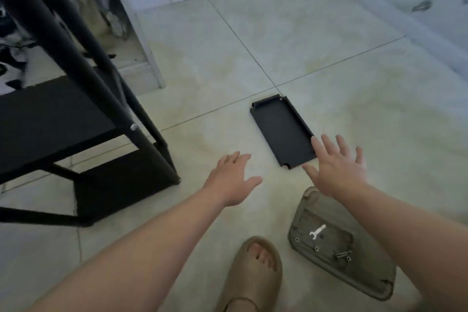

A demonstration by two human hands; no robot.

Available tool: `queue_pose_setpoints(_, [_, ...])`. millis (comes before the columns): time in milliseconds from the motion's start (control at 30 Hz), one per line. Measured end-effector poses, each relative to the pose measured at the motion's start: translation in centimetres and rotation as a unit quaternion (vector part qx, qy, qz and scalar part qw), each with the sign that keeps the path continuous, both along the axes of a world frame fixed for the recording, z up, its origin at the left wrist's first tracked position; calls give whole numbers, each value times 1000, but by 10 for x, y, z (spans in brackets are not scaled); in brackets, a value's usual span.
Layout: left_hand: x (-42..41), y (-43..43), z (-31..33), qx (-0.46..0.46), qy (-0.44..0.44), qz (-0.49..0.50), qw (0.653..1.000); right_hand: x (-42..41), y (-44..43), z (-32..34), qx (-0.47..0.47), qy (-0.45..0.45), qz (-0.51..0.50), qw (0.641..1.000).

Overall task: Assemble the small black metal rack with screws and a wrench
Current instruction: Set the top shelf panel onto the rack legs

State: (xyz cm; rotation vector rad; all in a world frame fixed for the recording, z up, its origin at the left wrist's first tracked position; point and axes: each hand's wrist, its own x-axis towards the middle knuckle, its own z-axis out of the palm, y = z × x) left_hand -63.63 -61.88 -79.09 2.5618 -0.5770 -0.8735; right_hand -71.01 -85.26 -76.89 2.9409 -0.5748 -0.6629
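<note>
Head cam, aimed down at a tiled floor [202, 58]. Spotted the black metal rack [76, 121] at far left, upright on the tiles, two shelves in place, plus a silver screw head [134, 126] sticking out of one leg.

Next over, saw the left hand [233, 177] stretched out above bare floor, fingers straight and loose, gripping nothing. Noticed a thin ring [231, 160] on one finger. Sat clear of the rack and clear of the loose part.

Down at the bottom middle, between the two forearms, caught a foot in a tan slide sandal [253, 273].

Just right of the left hand, found the loose black shelf panel [281, 132] lying flat on the tiles, rim up, well apart from the rack.

Then the right hand [334, 164], fingers spread wide, nothing held, over the panel's near right corner. Couldn't tell if the fingertips actually touched the edge or just hovered.

Under that forearm, saw an olive-green tray [304, 210] on the floor with a small silver wrench [317, 231] lying on it and a few screws [316, 248] scattered just beside the wrench.
</note>
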Motion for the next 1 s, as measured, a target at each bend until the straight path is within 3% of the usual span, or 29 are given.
queue_pose_setpoints(300, [29, -104, -143, -48, 80, 45, 995, 72, -82, -122, 53, 15, -60, 997])
queue_pose_setpoints(433, [38, -127, -164, -93, 31, 100, 990, 94, -92, -157, 147, -21, -148, 978])
queue_pose_setpoints(500, [43, -138, -167, -128, 40, 141, 981, 105, -93, -169, 231, -56, -211, 948])
queue_pose_setpoints(567, [47, -146, -166, -170, 101, 196, 961, 114, -90, -175, 265, -103, -264, 922])
queue_pose_setpoints(667, [55, -143, -158, -276, 189, 297, 894, 118, -80, -170, 291, -135, -328, 888])
queue_pose_setpoints(733, [64, -134, -148, -302, 208, 333, 869, 114, -76, -165, 318, -146, -361, 865])
queue_pose_setpoints(1000, [79, -89, -60, -233, 230, 329, 886, 85, -60, -98, 499, -170, -494, 691])
